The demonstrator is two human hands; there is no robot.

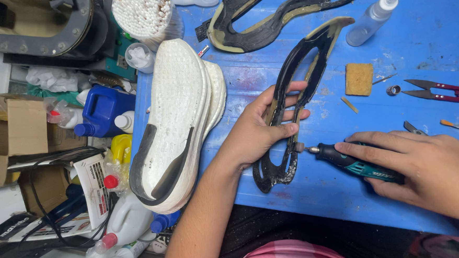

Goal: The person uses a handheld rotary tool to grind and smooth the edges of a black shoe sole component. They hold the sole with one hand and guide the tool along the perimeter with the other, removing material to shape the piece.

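pressing left hand point(256, 130) on black outsole point(294, 107), right hand point(425, 168) hiding rotary tool point(354, 163) rear

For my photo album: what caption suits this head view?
Left hand pins a black outsole on the blue table while right hand applies a rotary tool.

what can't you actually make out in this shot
- Head view: part of the black outsole piece lies under the left hand.
- The rotary tool body is covered by the right hand, whose wrist runs off the right edge.
- The tool's tip is too small to identify.
- The second outsole is cut off at the top edge.
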